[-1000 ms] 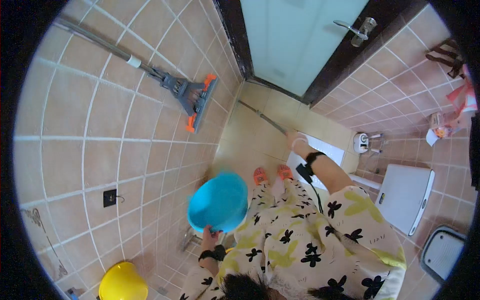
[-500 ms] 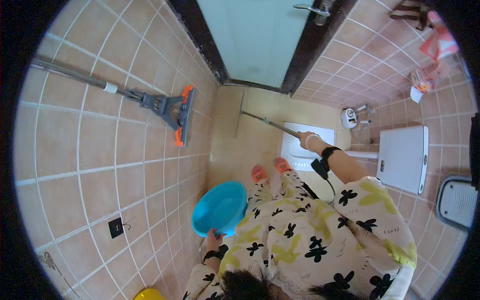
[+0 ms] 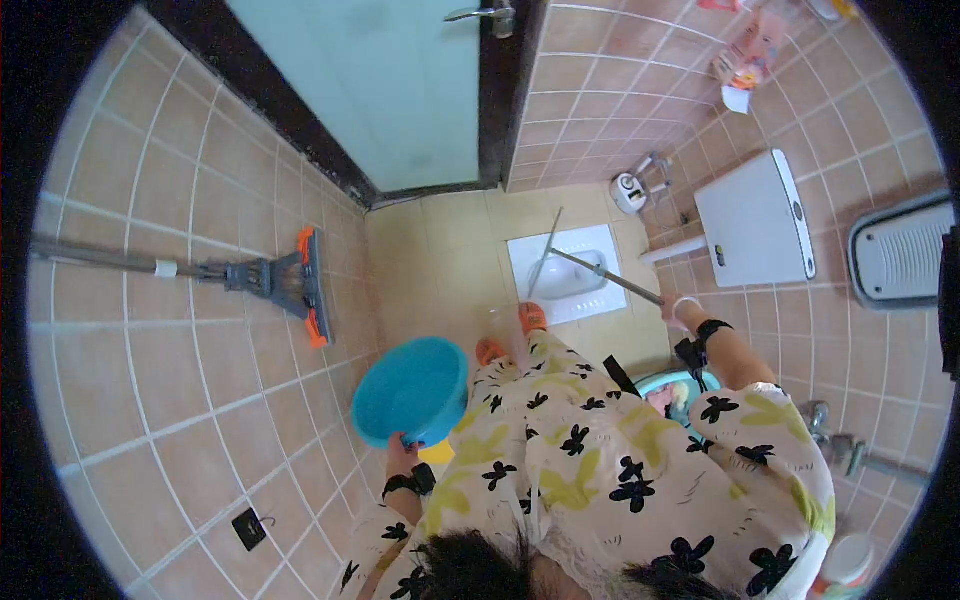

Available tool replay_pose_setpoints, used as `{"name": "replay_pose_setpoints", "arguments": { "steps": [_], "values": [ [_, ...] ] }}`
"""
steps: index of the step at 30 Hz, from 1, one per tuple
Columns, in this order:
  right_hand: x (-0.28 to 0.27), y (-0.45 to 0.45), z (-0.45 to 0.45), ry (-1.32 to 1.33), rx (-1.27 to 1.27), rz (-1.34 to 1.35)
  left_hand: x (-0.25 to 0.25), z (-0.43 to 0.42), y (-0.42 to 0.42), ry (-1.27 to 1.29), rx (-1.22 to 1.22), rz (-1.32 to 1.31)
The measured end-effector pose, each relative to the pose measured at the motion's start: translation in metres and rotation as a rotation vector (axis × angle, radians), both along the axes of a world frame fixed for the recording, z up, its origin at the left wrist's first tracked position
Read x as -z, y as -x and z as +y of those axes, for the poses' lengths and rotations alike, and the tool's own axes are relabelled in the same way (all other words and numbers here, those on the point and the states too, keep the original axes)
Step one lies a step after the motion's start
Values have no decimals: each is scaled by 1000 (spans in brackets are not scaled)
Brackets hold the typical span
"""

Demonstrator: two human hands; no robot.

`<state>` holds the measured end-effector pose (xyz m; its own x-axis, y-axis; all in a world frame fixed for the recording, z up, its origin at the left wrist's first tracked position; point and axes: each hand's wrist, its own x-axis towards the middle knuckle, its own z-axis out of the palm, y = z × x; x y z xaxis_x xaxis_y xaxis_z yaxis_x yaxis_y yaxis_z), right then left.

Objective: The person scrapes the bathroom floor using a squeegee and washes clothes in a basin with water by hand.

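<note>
My left hand (image 3: pixel 402 452) grips the near rim of a blue basin (image 3: pixel 410 392), which hangs tilted beside my left leg. Out to the right, my right hand (image 3: pixel 676 309) is closed around the handle of a squeegee (image 3: pixel 628 286). The thin blade of the squeegee (image 3: pixel 546 252) crosses the left edge of the white squat toilet (image 3: pixel 568 283). My orange slippers (image 3: pixel 533 317) stand on the floor between the basin and the toilet.
A grey and orange mop (image 3: pixel 270 278) hangs on the left wall. The door (image 3: pixel 370 90) is ahead. On the right are a white cistern (image 3: pixel 755 222), a grey washboard tub (image 3: pixel 905 250), a tap (image 3: pixel 820 420) and a tub with cloths (image 3: pixel 670 395). Something yellow (image 3: pixel 437 452) shows below the basin.
The squeegee has swung right, from the floor left of the toilet to over it. My view has turned right, bringing the tub with cloths into sight. The basin stays in my left hand.
</note>
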<state>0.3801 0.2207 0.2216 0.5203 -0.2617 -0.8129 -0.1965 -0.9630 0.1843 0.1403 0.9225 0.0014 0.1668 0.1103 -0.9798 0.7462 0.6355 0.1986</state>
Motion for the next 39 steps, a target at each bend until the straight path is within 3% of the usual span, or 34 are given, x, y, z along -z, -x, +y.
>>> {"name": "replay_pose_setpoints", "arguments": {
  "steps": [2, 3, 5, 9, 11, 12, 13, 14, 15, 16, 18, 19, 21, 22, 25, 26, 27, 28, 30, 32, 33, 35, 37, 38, 39],
  "values": [
    [9, 17, -14, 95, -23, 43, -31, -11, -25, 38, -175, -74],
    [11, 24, -22, 95, 4, 39, -27, -10, -30, 41, -148, -79],
    [12, 37, -32, 78, 10, 7, -1, 1, -23, -140, 340, -339],
    [5, 52, -40, 45, 110, -22, 0, -6, -38, -339, 845, -642],
    [-7, 52, -39, -17, -141, -81, -2, -17, -48, -173, 620, -536],
    [-1, 47, -42, -17, -128, -80, -10, -27, -56, -91, 505, -476],
    [17, 39, -48, -60, 106, -183, -21, -36, -63, -91, 517, -472],
    [31, 31, -52, -112, 334, -309, -33, -41, -73, -242, 833, -560],
    [93, 34, -91, -143, -297, -182, -53, -48, -87, -396, 1150, -646],
    [154, 37, -129, -127, -948, -247, -88, -62, -105, -400, 1165, -646],
    [105, -6, -80, -135, -220, -220, -154, -98, -142, -567, 1480, -620],
    [70, -32, -50, -112, 111, -289, -153, -102, -147, -574, 1497, -622],
    [108, -42, -68, -121, 201, -274, -154, -109, -156, -469, 1315, -727],
    [121, -43, -75, -123, 273, -252, -155, -112, -167, -467, 1335, -728],
    [68, -21, -90, -171, 357, -294, -152, -122, -200, -601, 1573, -883],
    [57, -12, -100, -198, 380, -352, -132, -119, -210, -472, 1455, -734],
    [185, 53, -183, -148, -590, -178, -122, -119, -220, -348, 1334, -585],
    [155, 61, -177, -190, -276, -199, -120, -123, -233, -340, 1350, -589],
    [118, 89, -177, -223, 68, -219, -119, -137, -265, -418, 1553, -716],
    [100, 130, -188, -130, -618, 2, -95, -132, -293, -436, 1687, -797],
    [87, 145, -185, -125, -582, 2, -51, -112, -305, -286, 1305, -538],
    [46, 167, -175, -103, -73, -79, -36, -120, -340, -143, 960, -295],
    [-8, 181, -153, -78, 443, -161, -59, -146, -368, -367, 1478, -816],
    [-31, 188, -142, -62, 702, -200, -74, -161, -392, -426, 1630, -907],
    [-48, 190, -126, -16, 806, -204, -83, -173, -414, -431, 1737, -922]
  ]
}}
